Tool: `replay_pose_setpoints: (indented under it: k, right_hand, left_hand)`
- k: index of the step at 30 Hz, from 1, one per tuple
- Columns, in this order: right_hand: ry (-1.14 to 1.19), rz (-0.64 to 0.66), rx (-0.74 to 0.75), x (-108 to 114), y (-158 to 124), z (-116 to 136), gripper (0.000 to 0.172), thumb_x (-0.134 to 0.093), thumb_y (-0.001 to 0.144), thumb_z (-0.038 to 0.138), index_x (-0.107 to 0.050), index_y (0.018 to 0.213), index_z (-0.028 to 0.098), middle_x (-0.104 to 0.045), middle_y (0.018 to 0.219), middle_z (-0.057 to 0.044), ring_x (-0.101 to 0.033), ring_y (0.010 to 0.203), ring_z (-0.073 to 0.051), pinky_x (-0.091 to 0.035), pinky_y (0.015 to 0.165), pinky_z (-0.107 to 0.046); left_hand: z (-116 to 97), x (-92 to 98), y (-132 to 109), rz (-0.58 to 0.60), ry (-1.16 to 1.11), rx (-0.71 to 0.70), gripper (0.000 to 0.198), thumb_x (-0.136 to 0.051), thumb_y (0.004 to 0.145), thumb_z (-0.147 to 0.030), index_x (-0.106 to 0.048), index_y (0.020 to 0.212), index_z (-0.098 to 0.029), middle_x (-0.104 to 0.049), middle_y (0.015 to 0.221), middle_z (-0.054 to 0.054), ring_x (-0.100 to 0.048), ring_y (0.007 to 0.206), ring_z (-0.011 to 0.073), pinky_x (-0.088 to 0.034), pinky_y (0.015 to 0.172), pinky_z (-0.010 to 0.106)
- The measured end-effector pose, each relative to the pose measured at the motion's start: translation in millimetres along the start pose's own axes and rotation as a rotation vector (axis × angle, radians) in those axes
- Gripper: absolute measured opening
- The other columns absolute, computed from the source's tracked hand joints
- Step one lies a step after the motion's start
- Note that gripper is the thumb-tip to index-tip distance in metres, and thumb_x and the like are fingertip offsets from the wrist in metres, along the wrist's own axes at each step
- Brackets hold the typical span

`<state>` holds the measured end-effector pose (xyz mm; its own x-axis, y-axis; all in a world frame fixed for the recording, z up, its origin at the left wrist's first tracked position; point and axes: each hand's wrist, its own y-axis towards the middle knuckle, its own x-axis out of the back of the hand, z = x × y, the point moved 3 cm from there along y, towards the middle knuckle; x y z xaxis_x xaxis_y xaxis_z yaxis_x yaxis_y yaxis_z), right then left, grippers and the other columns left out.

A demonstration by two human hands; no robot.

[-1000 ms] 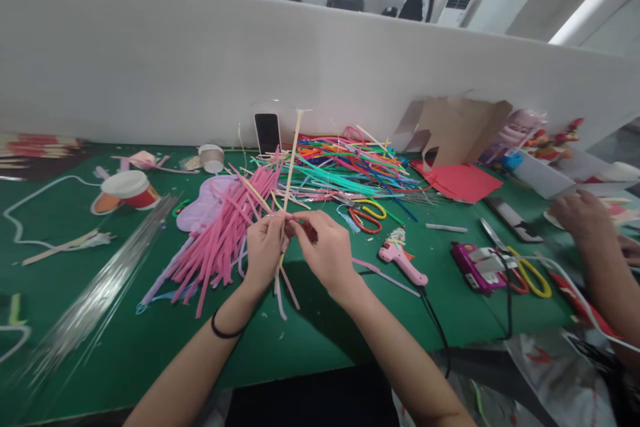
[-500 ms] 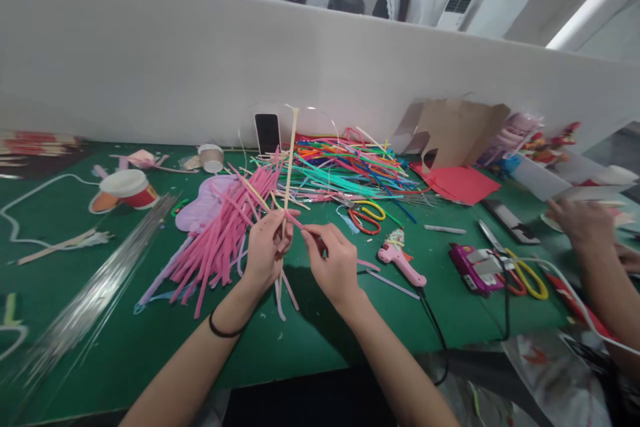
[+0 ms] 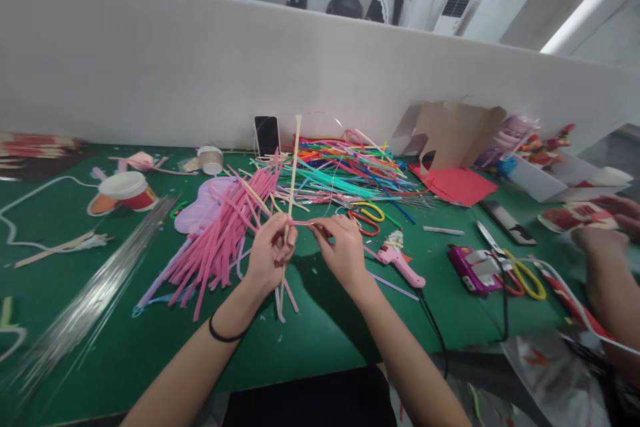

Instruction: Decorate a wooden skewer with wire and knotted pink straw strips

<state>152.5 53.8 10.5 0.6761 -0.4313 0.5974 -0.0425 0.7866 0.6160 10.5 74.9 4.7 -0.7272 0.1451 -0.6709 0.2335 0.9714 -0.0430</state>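
The left hand (image 3: 273, 250) and right hand (image 3: 340, 243) work just to the right of the bundle of pink chenille stems (image 3: 220, 247), above the green worktop (image 3: 310, 347). The left hand's grip pinches a cream-coloured stem (image 3: 294, 173), whose long upper part rises above the fingers and whose lower part shows below them. A thin pink strip (image 3: 301, 223) runs from the stem at the left fingertips across to the right hand, whose grip is pressed together on its other end.

Under the pink bundle's upper left side lies a flat lilac piece (image 3: 200, 207); farther left of the bundle are a tipped paper cup (image 3: 130, 190) and a sheaf of metal wires (image 3: 95, 300). Behind and right of the bundle spreads a multicoloured heap of stems (image 3: 350, 163). Well to its right lies a pink glue gun (image 3: 400, 260), and farther right still, a purple power strip (image 3: 470, 270).
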Motion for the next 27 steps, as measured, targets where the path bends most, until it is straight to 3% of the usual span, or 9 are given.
replay_pose_setpoints:
  k: [4,9,13,19,27]
  right_hand:
    - [0.184,0.073,-0.045,3.3,8.5,-6.0,0.017,-0.059,0.095,0.031,-0.074,0.096,0.023,-0.076,0.090,-0.003,-0.067,0.077,-0.018,-0.048,0.073,-0.029]
    - [0.405,0.067,-0.199,8.9,13.6,-6.3,0.013,-0.068,0.087,0.029,-0.076,0.095,0.024,-0.078,0.094,-0.002,-0.071,0.081,-0.018,-0.053,0.075,-0.028]
    - [0.758,0.055,-0.383,7.4,14.0,-6.0,0.023,-0.070,0.083,0.033,-0.075,0.104,0.025,-0.077,0.103,-0.003,-0.072,0.089,-0.019,-0.057,0.079,-0.031]
    - [1.101,-0.056,-0.559,3.9,19.5,-9.8,0.017,-0.079,0.074,0.031,-0.075,0.089,0.023,-0.077,0.089,-0.001,-0.071,0.085,-0.017,-0.057,0.070,-0.025]
    - [1.180,-0.030,-0.561,8.5,25.8,-6.0,0.057,-0.084,0.066,0.030,-0.060,0.119,0.027,-0.073,0.081,0.004,-0.072,0.080,-0.016,-0.057,0.071,-0.027]
  left_hand:
    - [2.6,-0.4,-1.9,0.093,-0.054,0.096,0.026,-0.064,0.085,-0.030,-0.047,0.070,-0.018,-0.053,0.049,-0.006,-0.022,0.028,0.0002,-0.016,0.029,0.011]
    - [4.7,0.6,-2.5,0.164,-0.124,0.173,0.021,-0.063,0.086,-0.025,-0.047,0.074,-0.018,-0.052,0.051,-0.006,-0.018,0.030,0.0002,-0.015,0.030,0.011]
    - [4.7,-4.3,-4.6,0.196,-0.124,0.179,0.021,-0.068,0.083,-0.023,-0.049,0.076,-0.018,-0.054,0.056,-0.004,-0.030,0.037,0.0022,-0.024,0.034,0.011]
    - [8.1,-9.1,-6.9,0.240,-0.112,0.235,0.027,-0.075,0.079,-0.025,-0.049,0.074,-0.017,-0.051,0.060,-0.003,-0.038,0.046,0.0047,-0.028,0.039,0.012]
    - [12.5,-2.0,-3.5,0.210,-0.005,0.248,0.025,-0.072,0.079,-0.030,-0.052,0.074,-0.015,-0.056,0.060,-0.002,-0.039,0.042,0.0031,-0.031,0.040,0.012]
